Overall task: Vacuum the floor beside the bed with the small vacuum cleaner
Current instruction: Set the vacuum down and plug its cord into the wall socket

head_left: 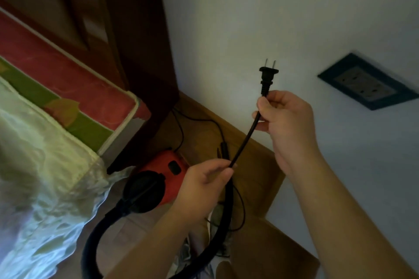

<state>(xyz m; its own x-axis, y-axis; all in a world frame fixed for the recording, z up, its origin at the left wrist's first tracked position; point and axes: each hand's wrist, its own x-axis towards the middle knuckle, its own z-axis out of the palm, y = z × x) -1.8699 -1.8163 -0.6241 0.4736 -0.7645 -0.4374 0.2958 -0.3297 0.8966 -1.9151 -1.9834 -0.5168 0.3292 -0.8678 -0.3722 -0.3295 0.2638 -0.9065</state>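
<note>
Small vacuum cleaner (167, 172): red, set on the floor (204, 138) beside the bed (68, 97), below the hands.
Cord (243, 140): stretched between both hands.
Risk: the plug (268, 77) is held from just beneath, so its prongs may be misaligned at the wall socket (367, 81).
Right hand (288, 124): raised, fingers curled round the cord.
Left hand (204, 179): lower, cord pinched by the fingers.

Two hands, a left hand (207, 178) and a right hand (286, 124). One black power cord (244, 136) with one plug (267, 79), which has two metal prongs (266, 63). One red vacuum cleaner (169, 171) with one black hose (95, 231). One socket plate (367, 81), far right. One bed (68, 88), far left.
</note>
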